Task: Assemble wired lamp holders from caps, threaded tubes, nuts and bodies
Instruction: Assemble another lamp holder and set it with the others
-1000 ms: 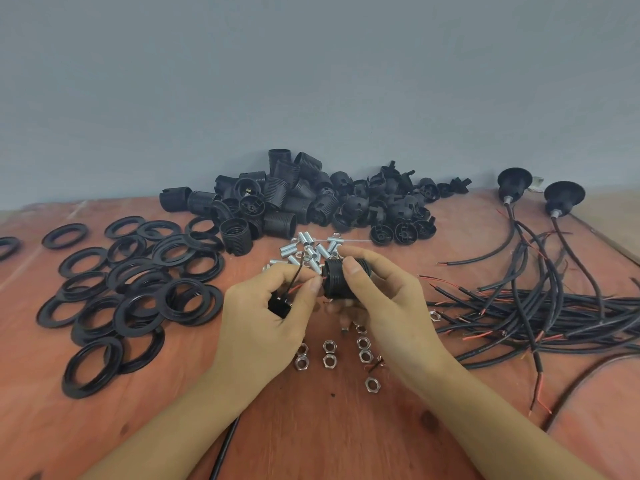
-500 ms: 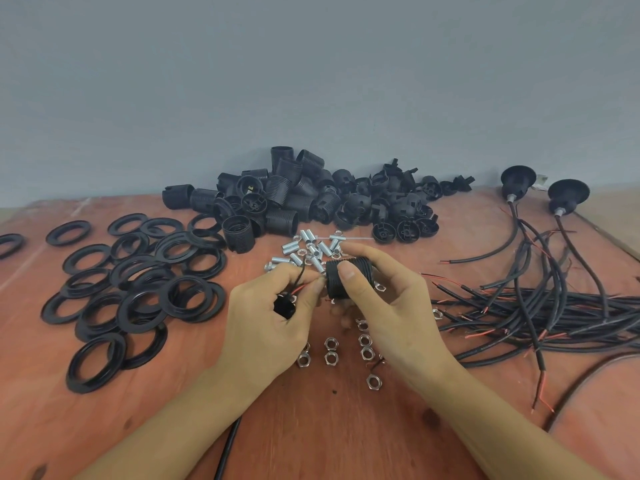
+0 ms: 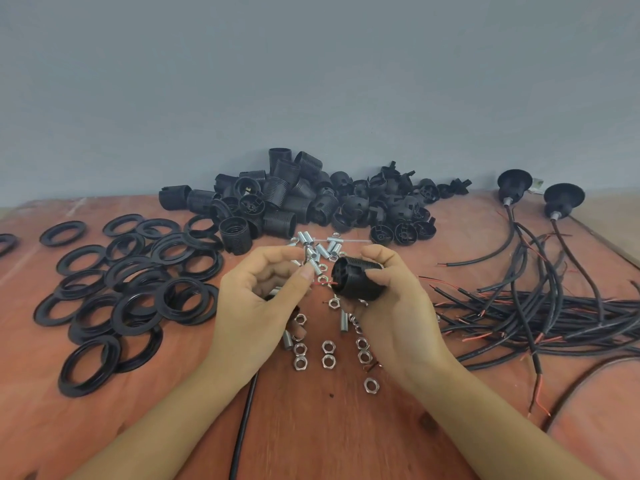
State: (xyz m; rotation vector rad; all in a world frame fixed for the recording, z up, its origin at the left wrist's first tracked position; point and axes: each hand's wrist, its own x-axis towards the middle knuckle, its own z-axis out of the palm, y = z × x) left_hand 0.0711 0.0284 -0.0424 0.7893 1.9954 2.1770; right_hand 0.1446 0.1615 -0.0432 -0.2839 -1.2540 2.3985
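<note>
My right hand (image 3: 394,306) grips a black ribbed lamp holder body (image 3: 356,278) above the table's middle, its open end turned left. My left hand (image 3: 263,292) pinches a thin red wire (image 3: 325,283) that runs into that body. A black cable (image 3: 244,420) leads down from under my left hand toward the near edge. The cap on that cable is hidden behind my left fingers. Silver threaded tubes (image 3: 320,249) lie just behind my hands. Silver nuts (image 3: 327,355) lie scattered on the table below them.
A heap of black bodies and caps (image 3: 311,202) sits against the grey wall. Several black rings (image 3: 135,289) cover the table's left side. Black cables with red cores (image 3: 540,306) sprawl on the right, beside two assembled holders (image 3: 514,183) at the back right.
My hands have drawn a little apart. The body has turned so its end faces left, and the black part in my left hand is no longer visible.
</note>
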